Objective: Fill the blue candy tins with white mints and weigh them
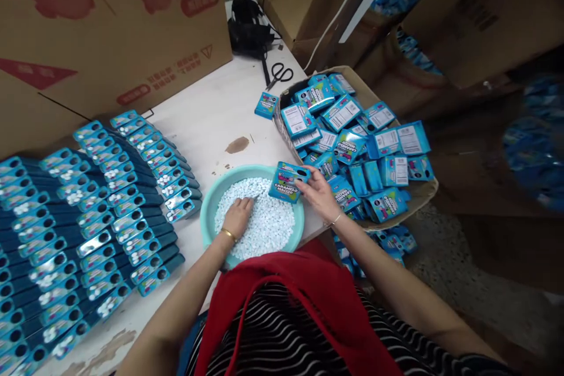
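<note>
A turquoise basin (206, 214) full of small white candies (268, 223) stands at the table's front edge. My left hand (238, 217) is down in the candies with its fingers curled together; the fingertips are partly hidden, and what they hold cannot be made out. Over the basin's right rim, my right hand (321, 192) grips a blue candy box (284, 183) by its right side, between thumb and fingers. The box is tilted, its printed front facing up, with "CARAMELO MACIZO" on it.
Rows of blue boxes (141, 241) stand on the left, several with white candies on top. A carton (132, 29) rises behind them. On the right, a lined container (414, 202) holds heaped blue boxes. Scissors (281, 74) and a single box (266, 105) lie at the back.
</note>
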